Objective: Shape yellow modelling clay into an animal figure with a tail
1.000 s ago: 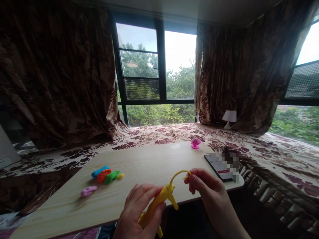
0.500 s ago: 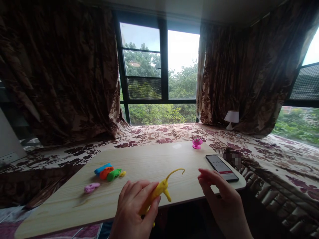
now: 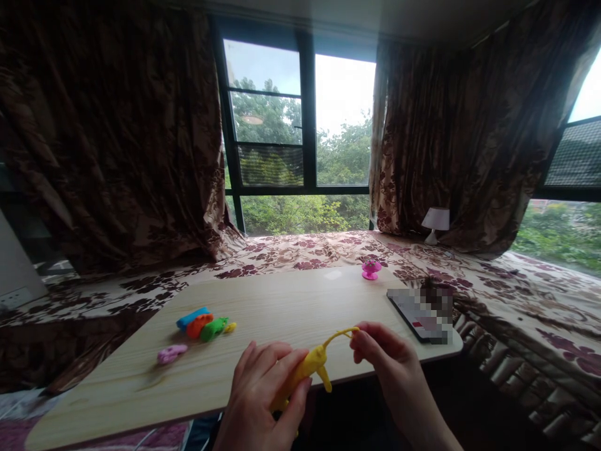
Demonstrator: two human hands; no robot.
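My left hand (image 3: 263, 394) is wrapped round the body of a yellow rubbery toy figure (image 3: 307, 368) with short limbs, held over the near edge of a light wooden table (image 3: 282, 310). A long thin yellow tail arcs up and right from the toy. My right hand (image 3: 385, 360) pinches the tip of that tail between thumb and fingers.
On the table's left lie blue, orange and green toy pieces (image 3: 203, 324) and a pink one (image 3: 169, 354). A pink suction toy (image 3: 370, 270) stands at the far edge, a phone (image 3: 419, 310) at the right. A small white lamp (image 3: 434, 223) sits on the patterned bed beyond.
Half a second ago my right hand was off the toy with fingers loose. It has since moved back left and pinched the tail's tip again, pulling it lower.
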